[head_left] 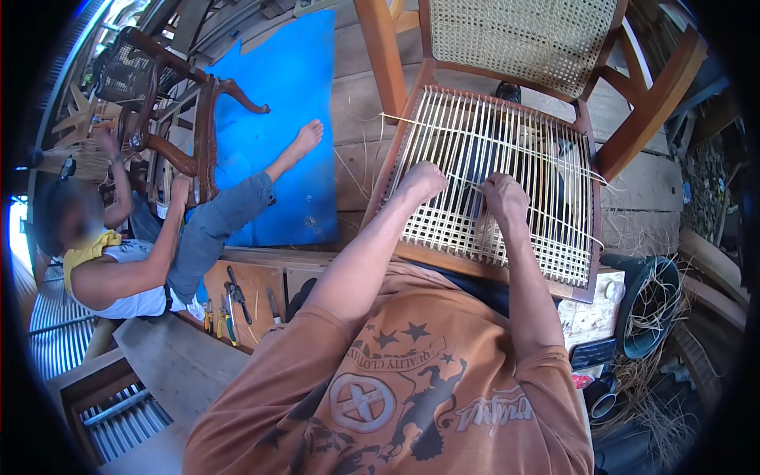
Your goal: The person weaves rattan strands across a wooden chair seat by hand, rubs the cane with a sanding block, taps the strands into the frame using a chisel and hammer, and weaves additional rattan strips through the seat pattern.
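Observation:
A wooden chair's seat frame (pixel 591 214) carries light cane strands (pixel 475 119) strung close together from front to back. Cross strands form a woven grid (pixel 459 228) along the near side, and a few looser ones cross farther up. My left hand (pixel 424 182) is closed over the left middle of the seat, its fingers pinching a thin cane strand. To its right, my right hand (pixel 505 195) is also closed, pinching what looks like the same strand, which spans the short gap between both hands. The fingertips are partly hidden.
The chair's caned backrest (pixel 518 39) rises beyond the seat. At left, another person (pixel 119 265) sits by a dark carved chair (pixel 204 134) and a blue sheet (pixel 277 127). Pliers (pixel 231 305) lie on a wooden bench. A dark bucket (pixel 651 305) with cane scraps stands right.

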Motion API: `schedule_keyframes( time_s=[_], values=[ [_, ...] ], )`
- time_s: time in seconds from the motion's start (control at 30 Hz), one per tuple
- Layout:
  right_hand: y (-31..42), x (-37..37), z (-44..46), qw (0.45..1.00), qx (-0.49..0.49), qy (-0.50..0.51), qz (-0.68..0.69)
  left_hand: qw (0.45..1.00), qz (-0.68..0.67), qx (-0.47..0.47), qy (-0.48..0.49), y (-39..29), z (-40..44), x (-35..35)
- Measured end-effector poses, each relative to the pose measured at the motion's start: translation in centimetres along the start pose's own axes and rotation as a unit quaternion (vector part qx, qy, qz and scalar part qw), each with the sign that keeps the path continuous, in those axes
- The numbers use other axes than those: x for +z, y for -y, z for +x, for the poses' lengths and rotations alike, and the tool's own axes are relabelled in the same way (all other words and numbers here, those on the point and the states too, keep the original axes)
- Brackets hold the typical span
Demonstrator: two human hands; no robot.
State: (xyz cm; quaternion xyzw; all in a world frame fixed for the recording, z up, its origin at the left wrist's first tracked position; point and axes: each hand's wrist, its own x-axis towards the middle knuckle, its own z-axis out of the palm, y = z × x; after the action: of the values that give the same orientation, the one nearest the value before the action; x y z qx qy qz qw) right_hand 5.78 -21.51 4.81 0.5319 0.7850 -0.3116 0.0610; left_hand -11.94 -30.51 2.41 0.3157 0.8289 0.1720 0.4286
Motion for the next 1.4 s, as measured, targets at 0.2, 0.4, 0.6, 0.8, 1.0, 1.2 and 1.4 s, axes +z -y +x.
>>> schedule_keyframes(
  time_s=[0.2, 0.4, 0.6, 0.8, 1.0, 1.2, 1.4],
  values=[
    [-0.2, -0.4, 0.4, 0.998, 0.008, 0.051, 0.028, 1.0, 0.016, -0.009, 0.0, -0.5, -0.6, -0.2],
    [2.4, 0.0, -0.5, 0.995, -0.048, 0.007, -0.092, 0.987, 0.124, 0.046, -0.093, -2.3, -3.6, -0.6],
    [1.1, -0.3, 0.7, 0.993, -0.058, 0.105, -0.002, 0.961, 0.23, 0.053, -0.142, -3.3, -4.1, -1.5],
    [1.0, -0.5, 0.2, 0.994, -0.054, 0.051, 0.078, 0.962, 0.212, 0.138, -0.099, -2.9, -3.5, -0.9],
    [1.5, -1.1, -1.5, 0.99, -0.05, -0.015, 0.13, 0.973, 0.213, 0.081, -0.018, -3.7, -2.4, -2.3],
    [3.6, -1.1, -3.3, 0.992, 0.009, -0.067, 0.104, 0.978, 0.177, 0.102, -0.053, -2.8, -3.0, -1.4],
    [2.9, 0.5, -2.4, 0.971, 0.043, -0.068, 0.223, 0.973, 0.192, 0.107, -0.073, -2.8, -2.6, -0.9]
  ],
)
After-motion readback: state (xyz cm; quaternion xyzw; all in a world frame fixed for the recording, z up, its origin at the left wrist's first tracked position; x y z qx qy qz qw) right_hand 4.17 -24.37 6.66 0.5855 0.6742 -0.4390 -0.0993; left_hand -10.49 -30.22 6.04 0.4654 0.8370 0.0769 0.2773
